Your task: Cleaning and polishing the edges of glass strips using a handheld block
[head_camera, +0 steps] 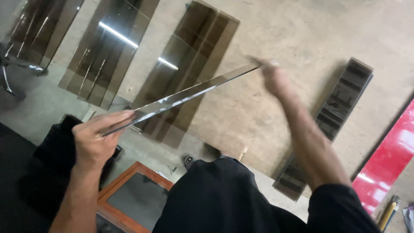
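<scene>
overhead, left hand (95, 139) and blurred right hand (272, 77) pinch a glass strip's (185, 97) ends.

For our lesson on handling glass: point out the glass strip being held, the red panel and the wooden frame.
glass strip (185, 96): head view, middle of its length.
red panel (388, 159): head view, centre of its face.
wooden frame (115, 186): head view, left rail.

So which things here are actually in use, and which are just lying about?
In use: long narrow tinted glass strip, held at its ends by left hand and right hand.

Lying about: stacks of brown tinted glass strips, red panel, wooden-framed pane.
</scene>
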